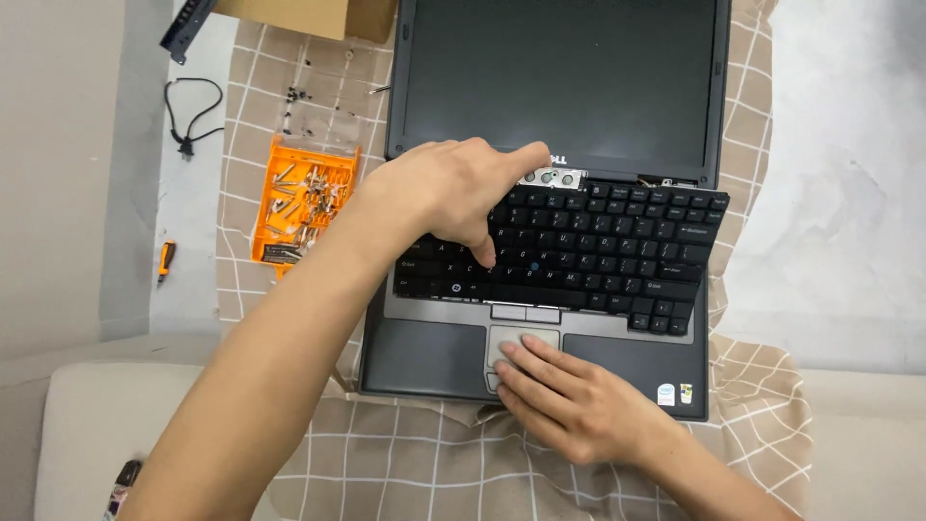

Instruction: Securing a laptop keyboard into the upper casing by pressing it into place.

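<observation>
A loosened black keyboard (579,253) was seen lying askew on an open grey laptop (434,362), its right end skewed. The left hand (444,188) was laid over the keyboard's far left part, fingers curled, index stretched toward the hinge. The right hand (569,400) was pressed flat, fingers spread, on the touchpad (526,340). An orange screw tray (304,198) was set left on the checked cloth (386,453).

Black keyboard (579,251) sits loose, skewed on open laptop (434,357).
</observation>
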